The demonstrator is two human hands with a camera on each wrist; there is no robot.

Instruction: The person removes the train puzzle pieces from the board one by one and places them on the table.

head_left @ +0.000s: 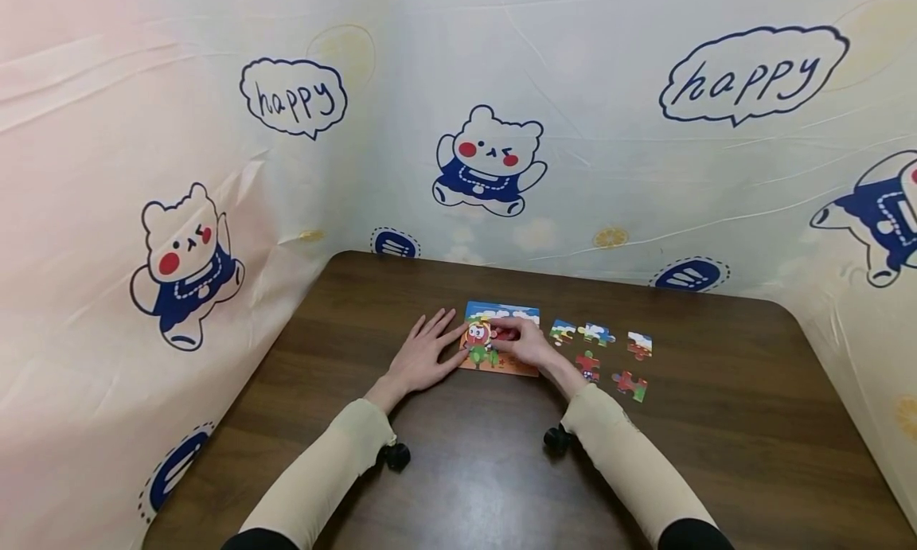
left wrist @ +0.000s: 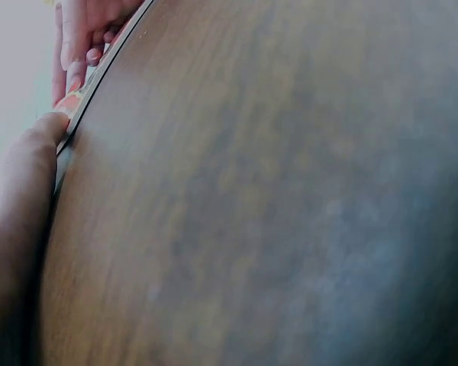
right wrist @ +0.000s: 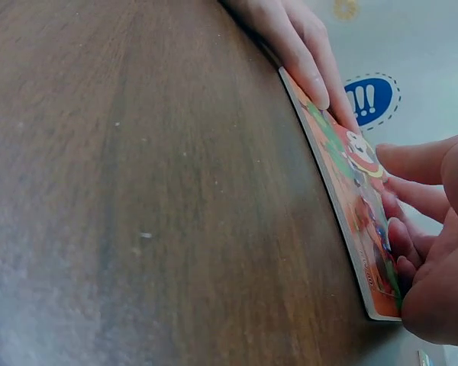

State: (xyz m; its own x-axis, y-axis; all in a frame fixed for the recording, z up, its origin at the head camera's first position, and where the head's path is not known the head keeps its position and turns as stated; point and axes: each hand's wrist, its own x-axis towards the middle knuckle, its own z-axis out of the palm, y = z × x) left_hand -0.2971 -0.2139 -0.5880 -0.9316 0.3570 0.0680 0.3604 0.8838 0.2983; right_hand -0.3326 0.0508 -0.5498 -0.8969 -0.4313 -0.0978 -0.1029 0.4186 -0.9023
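Note:
A jigsaw puzzle board [head_left: 519,367] with blue sky at its far edge and an orange near edge lies flat on the table. My left hand [head_left: 424,357] is spread beside it, palm down, the index finger and thumb reaching its left edge. Over the middle of the board my right hand [head_left: 526,345] bends its thumb and index finger onto a puzzle piece [right wrist: 360,152] with a red cartoon figure. In the right wrist view the other fingers [right wrist: 403,242] curl close over the board. Part of the picture is hidden under the right hand.
Several loose puzzle pieces lie right of the board, among them a sky piece [head_left: 597,334], a red one [head_left: 587,364] and a red and green one [head_left: 630,385]. The brown table [head_left: 458,454] meets a printed cloth [head_left: 401,176] at its back and sides.

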